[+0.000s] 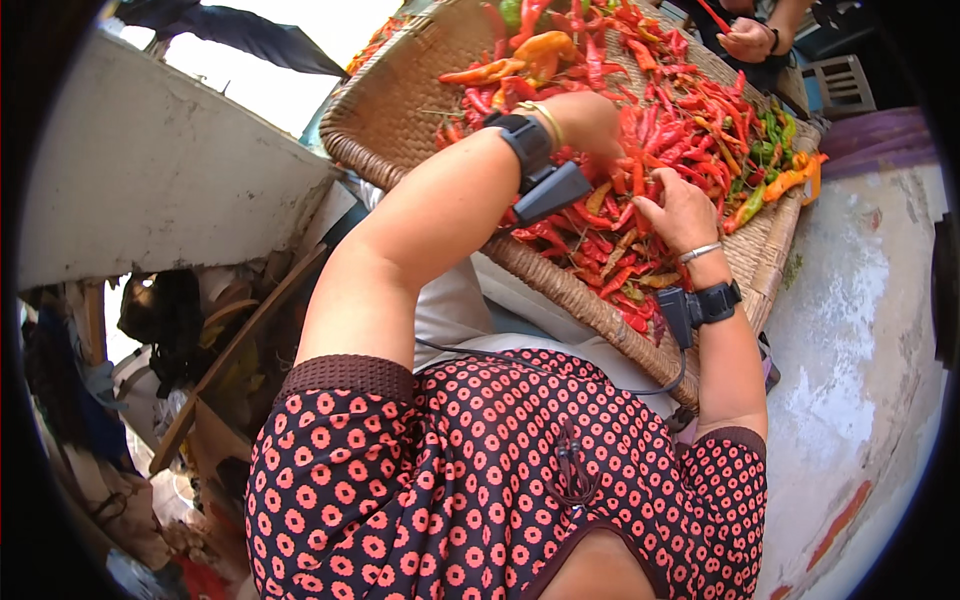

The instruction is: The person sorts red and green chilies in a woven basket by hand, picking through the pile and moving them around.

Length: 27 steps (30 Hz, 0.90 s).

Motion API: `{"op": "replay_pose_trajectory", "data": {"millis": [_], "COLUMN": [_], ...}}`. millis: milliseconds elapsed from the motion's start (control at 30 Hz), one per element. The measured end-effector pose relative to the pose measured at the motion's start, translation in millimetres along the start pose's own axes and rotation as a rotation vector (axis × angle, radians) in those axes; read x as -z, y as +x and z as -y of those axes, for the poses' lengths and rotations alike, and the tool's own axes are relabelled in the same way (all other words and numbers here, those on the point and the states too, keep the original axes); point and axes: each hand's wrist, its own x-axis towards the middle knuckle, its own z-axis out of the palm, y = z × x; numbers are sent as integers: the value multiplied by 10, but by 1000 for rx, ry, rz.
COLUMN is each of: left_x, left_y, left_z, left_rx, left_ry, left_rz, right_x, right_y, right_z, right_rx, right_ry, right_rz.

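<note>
A large woven basket tray (420, 82) lies tilted across my lap, heaped with red chili peppers (682, 135). My left hand (589, 126), with a gold bangle and a black strap device at the wrist, reaches into the middle of the heap. Motion blur hides its fingertips. Nearer the right side, my right hand (686, 210) touches the chilies with thumb and forefinger, a silver bracelet on its wrist. Whether either hand grips a pepper is unclear. Orange peppers (544, 51) rest beyond my left hand; green and orange ones (780, 172) gather at the right rim.
Beyond the basket, another person's hand (748, 39) holds a red chili (712, 13). A worn pale surface (847, 337) extends on the right. At left stand a whitish slab (165, 165) and a wooden bar (247, 352) amid clutter. A cable (487, 356) crosses my front.
</note>
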Motion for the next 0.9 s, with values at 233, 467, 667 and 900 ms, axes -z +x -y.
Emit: {"op": "replay_pose_trajectory", "data": {"millis": [233, 467, 667, 900], "left_x": [-52, 6, -114, -85], "left_y": [-25, 88, 133, 84], "left_z": [-240, -167, -331, -337], "left_rx": [34, -71, -187, -181], "left_ry": [66, 97, -225, -430], "left_rz": [157, 325, 35, 131], "right_x": [-136, 143, 220, 259], "right_y": [92, 121, 52, 21], "right_z": [-219, -511, -296, -203], "right_rx": [-14, -244, -169, -143], "right_ry": [365, 1052, 1116, 1240], "right_rz": [71, 63, -30, -26]}}
